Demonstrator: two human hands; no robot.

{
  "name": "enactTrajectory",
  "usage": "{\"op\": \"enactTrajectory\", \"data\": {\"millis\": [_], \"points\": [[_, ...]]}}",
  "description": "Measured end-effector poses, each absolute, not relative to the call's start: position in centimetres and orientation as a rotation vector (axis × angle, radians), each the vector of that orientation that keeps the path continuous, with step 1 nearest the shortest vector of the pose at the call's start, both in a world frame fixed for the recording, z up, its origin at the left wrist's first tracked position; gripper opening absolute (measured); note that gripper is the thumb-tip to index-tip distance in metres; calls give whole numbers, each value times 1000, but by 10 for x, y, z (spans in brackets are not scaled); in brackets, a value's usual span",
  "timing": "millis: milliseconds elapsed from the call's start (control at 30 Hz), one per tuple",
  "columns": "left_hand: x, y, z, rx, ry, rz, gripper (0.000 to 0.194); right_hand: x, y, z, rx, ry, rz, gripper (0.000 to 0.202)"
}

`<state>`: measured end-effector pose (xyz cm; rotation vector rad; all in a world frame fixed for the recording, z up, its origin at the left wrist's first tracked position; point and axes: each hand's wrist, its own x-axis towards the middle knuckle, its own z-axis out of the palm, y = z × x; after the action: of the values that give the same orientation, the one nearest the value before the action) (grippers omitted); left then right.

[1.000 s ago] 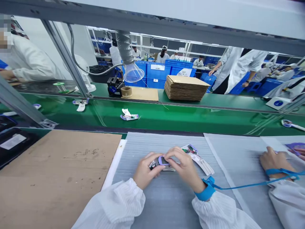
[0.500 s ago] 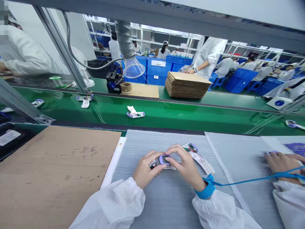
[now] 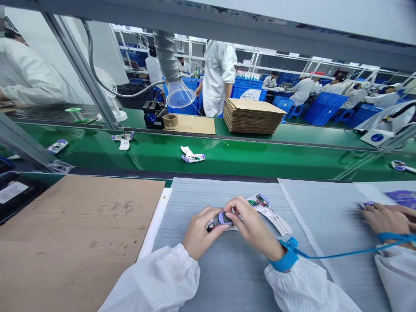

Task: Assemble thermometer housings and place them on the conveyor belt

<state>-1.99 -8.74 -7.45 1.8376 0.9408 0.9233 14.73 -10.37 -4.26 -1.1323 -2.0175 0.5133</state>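
Observation:
Between my two hands, just above the grey foam-covered bench, is a small purple-rimmed device housing with a dark screen. My left hand pinches its left side, where circuit parts show. The fingers of my right hand close on its right side and partly cover the screen. A white lower piece shows beneath the fingers; the rest of it is hidden. Right behind my right hand lies an opened white handheld device with a green circuit board and wires. A blue wrist strap circles my right wrist.
Opened devices lie on the green conveyor belt ahead. Brown cardboard covers the bench at left. A co-worker's hands work at far right. Stacked cardboard, a tape roll and an extraction hose stand beyond.
My fingers have shifted slightly on the purple-rimmed housing, which stays in both hands. Devices on the belt have moved to the right. A person in the background has moved left.

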Motion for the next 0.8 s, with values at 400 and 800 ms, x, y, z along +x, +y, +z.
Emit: {"op": "enactTrajectory", "data": {"millis": [400, 800], "points": [[-18, -88, -76, 1728, 1224, 1322, 30, 118, -100, -59, -1293, -1581, 497, 32], [-13, -89, -84, 1445, 1162, 1406, 46, 103, -108, -57, -1203, -1556, 449, 33]]}}
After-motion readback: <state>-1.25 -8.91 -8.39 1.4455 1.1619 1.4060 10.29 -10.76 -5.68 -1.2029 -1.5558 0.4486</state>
